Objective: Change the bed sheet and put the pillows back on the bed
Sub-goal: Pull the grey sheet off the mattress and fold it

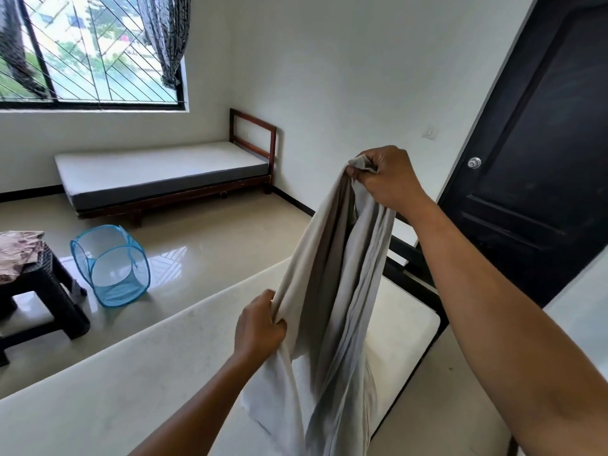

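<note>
**First speaker:** What was closest to the camera?

**Second speaker:** A person's two bare arms, reaching over a bare cream mattress (131, 390). The left hand (260, 324) sat low, its fingers (279, 325) bunched tight around a fold of a grey-beige bed sheet (329, 291). The right hand (385, 179) was raised higher and farther out, pinching the sheet's top corner.

**First speaker:** Why was it held that way?

**Second speaker:** Probably to let the cloth hang at full length, so an edge could be found before spreading it. The sheet draped from the high hand down past the low one. Its lower end seemed to reach the mattress before leaving the view.

**First speaker:** And beyond the bed?

**Second speaker:** On the glossy floor (230, 232) a blue mesh hamper (110, 264) lay on its side, likely waiting for used linen. Left of it, a dark stool (42, 291) carried a patterned cloth (18, 251). Farther off, a second bed (158, 172) with a wooden frame stood along the wall under a barred window (92, 51), and its mattress was uncovered too. A dark door (533, 159) was at the right. No pillows were in view.
</note>
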{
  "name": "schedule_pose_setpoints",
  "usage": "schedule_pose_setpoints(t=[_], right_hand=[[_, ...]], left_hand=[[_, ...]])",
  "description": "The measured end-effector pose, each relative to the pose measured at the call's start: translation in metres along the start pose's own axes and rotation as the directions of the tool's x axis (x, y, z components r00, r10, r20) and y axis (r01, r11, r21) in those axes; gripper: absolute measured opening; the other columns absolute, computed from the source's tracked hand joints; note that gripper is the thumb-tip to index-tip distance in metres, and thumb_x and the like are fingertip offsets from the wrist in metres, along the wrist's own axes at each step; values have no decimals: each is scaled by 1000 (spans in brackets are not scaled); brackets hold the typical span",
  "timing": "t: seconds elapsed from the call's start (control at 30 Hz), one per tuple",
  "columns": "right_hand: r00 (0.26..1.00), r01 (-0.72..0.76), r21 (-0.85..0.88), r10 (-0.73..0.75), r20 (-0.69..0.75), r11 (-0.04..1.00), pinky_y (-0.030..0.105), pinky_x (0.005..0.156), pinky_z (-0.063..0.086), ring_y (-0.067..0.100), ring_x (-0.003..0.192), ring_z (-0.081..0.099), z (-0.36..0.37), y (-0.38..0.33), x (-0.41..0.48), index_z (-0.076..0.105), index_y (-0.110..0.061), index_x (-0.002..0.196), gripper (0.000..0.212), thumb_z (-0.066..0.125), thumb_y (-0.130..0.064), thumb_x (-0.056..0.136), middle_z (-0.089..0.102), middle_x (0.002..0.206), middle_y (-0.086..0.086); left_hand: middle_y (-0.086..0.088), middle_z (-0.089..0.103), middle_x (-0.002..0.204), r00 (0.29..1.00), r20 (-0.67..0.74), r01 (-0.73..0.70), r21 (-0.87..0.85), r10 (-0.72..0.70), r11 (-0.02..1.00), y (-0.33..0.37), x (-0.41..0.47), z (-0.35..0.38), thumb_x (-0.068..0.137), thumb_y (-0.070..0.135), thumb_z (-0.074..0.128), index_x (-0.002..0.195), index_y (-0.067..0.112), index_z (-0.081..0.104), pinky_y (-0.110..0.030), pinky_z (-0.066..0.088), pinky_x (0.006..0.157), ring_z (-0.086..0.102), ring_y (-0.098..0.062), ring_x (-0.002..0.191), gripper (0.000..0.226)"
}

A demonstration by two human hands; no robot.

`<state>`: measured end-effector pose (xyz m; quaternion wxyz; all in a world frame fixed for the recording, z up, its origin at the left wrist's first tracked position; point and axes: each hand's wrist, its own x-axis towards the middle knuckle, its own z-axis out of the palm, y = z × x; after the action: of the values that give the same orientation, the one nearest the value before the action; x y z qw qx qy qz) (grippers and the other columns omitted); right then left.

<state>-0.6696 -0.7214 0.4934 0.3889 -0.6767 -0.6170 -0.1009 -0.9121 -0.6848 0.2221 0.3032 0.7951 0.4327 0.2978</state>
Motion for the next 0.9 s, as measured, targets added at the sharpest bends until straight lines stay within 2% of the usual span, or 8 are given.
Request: schedule_pose_setpoints(t=[0.13, 0.27, 0.37, 0.43, 0.53, 0.67, 0.77, 0.9], right_hand=[[996, -63, -40, 61, -58, 997, 31, 75, 57, 8, 86, 72, 0, 16, -5, 74, -10, 72, 24, 74, -25, 90, 78, 84, -2], [987, -107, -23, 103, -126, 994, 19, 58, 39, -9, 56, 52, 0, 22, -6, 48, -31, 52, 47, 73, -24, 92, 52, 54, -24], [986, -109, -11, 107, -131, 994, 20, 54, 35, -6, 53, 48, 1, 29, -4, 50, -21, 54, 44, 72, -27, 92, 50, 51, -20], [984, -106, 8, 106, -144, 994, 31, 55, 38, -2, 58, 45, 1, 33, -2, 55, -3, 60, 47, 69, -37, 89, 54, 56, 1], [984, -77, 36, 82, -161, 996, 40, 67, 52, 23, 79, 72, 5, 29, 0, 63, 7, 74, 53, 66, -45, 86, 71, 83, 25], [988, -51, 26, 54, -142, 998, 34, 61, 45, 24, 69, 65, 13, 12, 4, 60, 4, 68, 44, 69, -33, 89, 68, 69, 14], [989, -41, -28, 37, -142, 999, 33, 55, 35, 15, 56, 40, 15, 6, 9, 41, -9, 57, 50, 69, -32, 90, 39, 55, 2], [983, -129, -101, 113, -148, 986, 33, 51, 36, 22, 50, 44, 9, 16, 14, 42, -6, 57, 51, 68, -36, 90, 49, 54, 6]], left_hand=[[-1, 57, 87, 978, -153, 151, 31, -145, 988, -12, -15, 0, 82, 4, 67, 95, 15, 62, -23, 39, 56, 56, -19, 73, 18], [-2, 65, 76, 948, -217, 243, 24, -232, 970, -40, -16, -7, 87, 4, 69, 85, 15, 72, -33, 53, 58, 63, -22, 68, 12], [-2, 69, 76, 950, -294, 114, 29, -101, 993, -52, -22, -16, 88, 9, 75, 83, 15, 77, -33, 54, 60, 61, -18, 63, 8], [0, 67, 85, 928, -373, 25, 16, -17, 1000, -58, -25, -22, 86, 12, 79, 91, 15, 77, -31, 52, 63, 61, -17, 68, 5], [6, 64, 89, 936, -334, -129, -28, 112, 991, -64, -30, -21, 83, 14, 82, 93, 18, 77, -27, 54, 62, 61, -6, 67, 12], [9, 69, 82, 958, -179, -227, 3, 224, 974, -51, -31, -10, 81, 16, 84, 82, 20, 78, -27, 54, 57, 61, -2, 62, 7], [8, 61, 79, 938, -286, -215, -35, 196, 976, -40, -26, -9, 79, 9, 82, 75, 17, 67, -28, 51, 54, 58, -9, 63, 18], [10, 62, 73, 929, -352, -169, -128, 114, 977, -40, -28, -9, 81, -2, 74, 76, 16, 59, -26, 51, 57, 60, -9, 65, 25]])
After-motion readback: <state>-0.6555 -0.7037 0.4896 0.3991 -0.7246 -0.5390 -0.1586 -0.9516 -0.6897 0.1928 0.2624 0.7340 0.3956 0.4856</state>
